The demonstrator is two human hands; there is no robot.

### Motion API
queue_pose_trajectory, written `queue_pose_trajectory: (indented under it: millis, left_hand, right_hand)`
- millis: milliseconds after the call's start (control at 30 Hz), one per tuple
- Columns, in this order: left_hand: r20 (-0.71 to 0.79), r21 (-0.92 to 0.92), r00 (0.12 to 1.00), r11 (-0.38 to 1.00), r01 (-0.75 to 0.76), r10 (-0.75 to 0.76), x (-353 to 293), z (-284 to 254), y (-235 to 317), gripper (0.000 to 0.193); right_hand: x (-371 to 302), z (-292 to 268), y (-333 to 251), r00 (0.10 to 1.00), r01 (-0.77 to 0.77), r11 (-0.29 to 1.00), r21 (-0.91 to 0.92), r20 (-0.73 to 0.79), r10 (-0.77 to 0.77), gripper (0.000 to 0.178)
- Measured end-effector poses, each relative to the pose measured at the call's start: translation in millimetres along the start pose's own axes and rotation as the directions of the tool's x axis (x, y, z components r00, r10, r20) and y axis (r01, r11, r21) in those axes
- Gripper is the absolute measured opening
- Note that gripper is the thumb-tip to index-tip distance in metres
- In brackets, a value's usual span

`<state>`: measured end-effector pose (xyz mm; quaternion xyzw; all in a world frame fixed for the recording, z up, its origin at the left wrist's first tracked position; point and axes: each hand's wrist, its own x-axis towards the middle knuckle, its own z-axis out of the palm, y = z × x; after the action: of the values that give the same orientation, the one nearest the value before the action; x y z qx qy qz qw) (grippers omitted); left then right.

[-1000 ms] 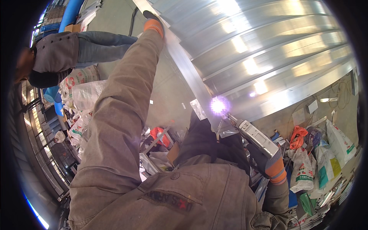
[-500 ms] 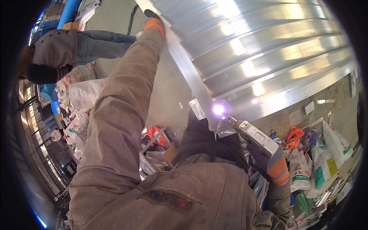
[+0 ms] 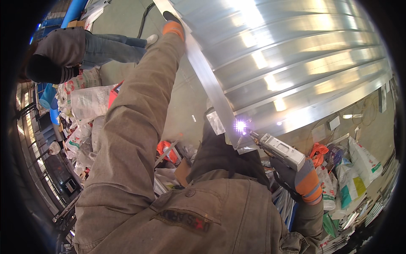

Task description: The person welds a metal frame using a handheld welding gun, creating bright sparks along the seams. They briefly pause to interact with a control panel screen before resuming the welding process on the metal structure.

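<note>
My right hand (image 3: 292, 171), in a dark glove with an orange and grey cuff, is closed around a silver handheld welding torch (image 3: 281, 150). The torch's narrow tip points up and left at a bright violet-white spot of light (image 3: 240, 125) near the close corner of a ribbed, shiny metal panel (image 3: 292, 63). A flat metal rail (image 3: 203, 70) runs along that panel's left edge. Far up this rail rests my left hand (image 3: 172, 22), gloved likewise, arm stretched out. Its fingers are mostly hidden. A small metal plate (image 3: 216, 122) sits beside the rail near the light.
At the left, another person (image 3: 63, 46) in jeans bends by white sacks (image 3: 86, 101). Sacks and bags (image 3: 363, 158) and loose metal strips (image 3: 355, 224) lie at the right. Cables (image 3: 366, 114) curl on the floor beyond the panel. Below the rail lies an orange bag (image 3: 167, 150).
The view has shifted slightly. The light still burns near the corner, its glow somewhat smaller. The other person's head and arm have moved. My hands keep nearly the same places.
</note>
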<state>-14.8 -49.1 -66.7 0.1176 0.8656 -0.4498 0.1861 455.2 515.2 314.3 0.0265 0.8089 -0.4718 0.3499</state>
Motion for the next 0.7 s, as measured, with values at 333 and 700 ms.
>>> queue_pose_trajectory:
  millis: [333, 700]
  left_hand:
    - [0.152, -0.153, 0.988, 0.988, 0.029, -0.006, -8.8, -32.6, 9.7, 0.101]
    - [0.475, -0.870, 0.859, 0.044, 0.491, -0.192, -35.2, -54.8, -8.7, 0.103]
  right_hand:
    - [17.5, -2.4, -38.3, 0.963, 0.176, 0.983, 0.061, -0.218, -0.159, 0.031]
    - [101.8, 28.7, -49.8, 0.962, 0.189, 0.954, 0.234, -0.239, -0.132, 0.027]
